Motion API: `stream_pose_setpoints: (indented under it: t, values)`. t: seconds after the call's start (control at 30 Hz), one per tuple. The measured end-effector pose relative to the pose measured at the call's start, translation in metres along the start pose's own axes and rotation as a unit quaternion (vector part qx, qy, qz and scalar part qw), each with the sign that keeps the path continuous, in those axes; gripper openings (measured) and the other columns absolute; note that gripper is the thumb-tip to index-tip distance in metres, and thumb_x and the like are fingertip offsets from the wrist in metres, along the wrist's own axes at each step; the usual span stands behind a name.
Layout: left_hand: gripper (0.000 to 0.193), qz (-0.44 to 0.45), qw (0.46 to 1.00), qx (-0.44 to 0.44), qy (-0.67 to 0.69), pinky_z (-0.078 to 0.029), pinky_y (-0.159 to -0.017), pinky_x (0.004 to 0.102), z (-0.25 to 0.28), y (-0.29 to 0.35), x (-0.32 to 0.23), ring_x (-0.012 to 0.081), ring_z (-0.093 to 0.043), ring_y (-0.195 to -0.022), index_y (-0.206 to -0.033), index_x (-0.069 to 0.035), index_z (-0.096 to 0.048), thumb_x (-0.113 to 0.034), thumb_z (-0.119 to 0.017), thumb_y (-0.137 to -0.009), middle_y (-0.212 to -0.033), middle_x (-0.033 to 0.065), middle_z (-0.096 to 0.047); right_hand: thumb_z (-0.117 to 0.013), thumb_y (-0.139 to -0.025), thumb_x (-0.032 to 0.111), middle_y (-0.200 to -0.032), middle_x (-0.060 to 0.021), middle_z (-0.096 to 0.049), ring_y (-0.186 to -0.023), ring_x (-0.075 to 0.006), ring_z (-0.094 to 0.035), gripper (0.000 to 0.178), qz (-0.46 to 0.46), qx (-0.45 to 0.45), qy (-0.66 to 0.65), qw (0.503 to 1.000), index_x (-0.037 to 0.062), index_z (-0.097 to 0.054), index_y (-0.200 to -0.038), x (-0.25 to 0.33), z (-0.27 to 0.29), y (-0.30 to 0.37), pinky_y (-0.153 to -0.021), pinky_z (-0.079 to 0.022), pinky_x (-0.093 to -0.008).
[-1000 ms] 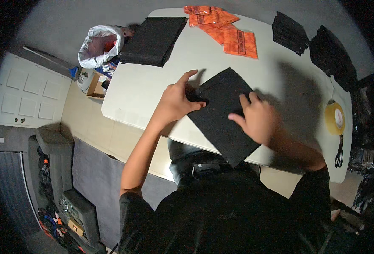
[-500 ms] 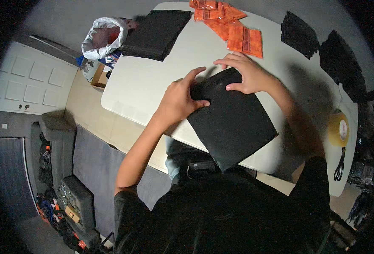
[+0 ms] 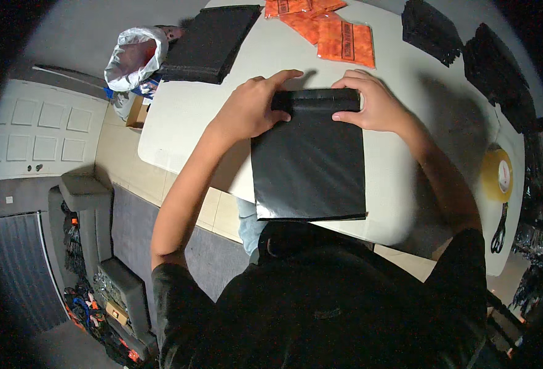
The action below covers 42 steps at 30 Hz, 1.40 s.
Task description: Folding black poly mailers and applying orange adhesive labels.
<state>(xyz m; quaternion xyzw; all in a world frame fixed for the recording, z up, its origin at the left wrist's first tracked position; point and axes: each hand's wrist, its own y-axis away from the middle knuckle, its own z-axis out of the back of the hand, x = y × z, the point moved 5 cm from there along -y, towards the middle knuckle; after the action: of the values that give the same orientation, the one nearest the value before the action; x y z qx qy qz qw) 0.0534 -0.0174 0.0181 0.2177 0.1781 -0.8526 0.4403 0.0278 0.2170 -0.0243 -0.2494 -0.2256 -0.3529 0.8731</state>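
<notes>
A flat black stack of plastic bags lies square in front of me over the table's near edge, its lower part glossy in the light. My left hand grips its upper left corner, thumb on top and index finger stretched past the far edge. At the upper right corner my right hand holds it the same way, thumb on the face and fingers curled behind. A darker folded strip runs along the far edge between the hands. How many layers there are cannot be made out.
On the white table, orange packets in clear film lie at the far side, with a black stack to their left. More black stacks stand far right. Tape and black-handled scissors lie right. A lined bin stands beyond the table.
The black stack has turned from a slant to lie straight before me. My hands turned with it, the left moving slightly up and left, the right slightly right. My view shifted a little.
</notes>
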Motion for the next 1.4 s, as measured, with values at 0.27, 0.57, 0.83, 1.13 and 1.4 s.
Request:
stream_pose_setpoints:
  t: [0.27, 0.57, 0.83, 1.13, 1.4]
  values:
    - [0.072, 0.025, 0.999, -0.001, 0.026, -0.057, -0.087, 0.0433, 0.0, 0.006, 0.0, 0.0329, -0.075, -0.094, -0.141, -0.01, -0.058, 0.001, -0.084, -0.075, -0.1, 0.0186, -0.076, -0.089, -0.074, 0.021, -0.114, -0.0119, -0.07, -0.111, -0.0334, -0.066, 0.051, 0.032, 0.009, -0.023, 0.999, 0.0073, -0.069, -0.118, 0.017, -0.003, -0.003, -0.099, -0.052, -0.0426]
    - [0.07, 0.063, 0.998, -0.025, -0.014, -0.056, -0.089, 0.047, 0.002, 0.013, 0.003, 0.0394, -0.072, -0.097, -0.135, -0.015, -0.063, -0.016, -0.09, -0.071, -0.097, 0.0187, -0.075, -0.086, -0.074, 0.006, -0.124, -0.0111, -0.071, -0.114, -0.0301, -0.068, 0.056, 0.039, 0.004, -0.076, 0.996, 0.0086, -0.068, -0.126, 0.02, -0.006, -0.002, -0.103, -0.052, -0.0416]
    - [0.064, 0.066, 0.995, -0.016, -0.069, -0.057, -0.089, 0.0453, 0.0, 0.013, 0.003, 0.0377, -0.072, -0.096, -0.13, -0.015, -0.067, -0.017, -0.09, -0.071, -0.096, 0.0178, -0.076, -0.085, -0.073, 0.002, -0.121, -0.0115, -0.072, -0.109, -0.0291, -0.069, 0.057, 0.074, -0.015, -0.088, 0.993, 0.0077, -0.068, -0.126, 0.016, -0.007, -0.001, -0.1, -0.053, -0.0408]
    - [0.062, 0.025, 0.992, -0.003, -0.121, -0.054, -0.095, 0.0474, 0.002, 0.005, -0.014, 0.035, -0.07, -0.106, -0.13, -0.015, -0.069, -0.013, -0.09, -0.071, -0.099, 0.0149, -0.076, -0.085, -0.073, 0.002, -0.12, -0.0131, -0.072, -0.108, -0.0294, -0.069, 0.057, 0.094, -0.028, -0.068, 0.993, 0.0073, -0.069, -0.127, 0.018, -0.005, -0.001, -0.098, -0.054, -0.0409]
    - [0.066, 0.038, 0.991, 0.054, -0.117, -0.057, -0.09, 0.0459, -0.011, -0.009, -0.017, 0.0389, -0.072, -0.098, -0.13, -0.012, -0.068, -0.015, -0.091, -0.067, -0.103, 0.0203, -0.074, -0.086, -0.073, 0.001, -0.12, -0.0115, -0.074, -0.106, -0.0274, -0.07, 0.06, 0.025, 0.025, -0.106, 0.994, 0.01, -0.069, -0.13, 0.023, -0.01, -0.008, -0.098, -0.055, -0.04]
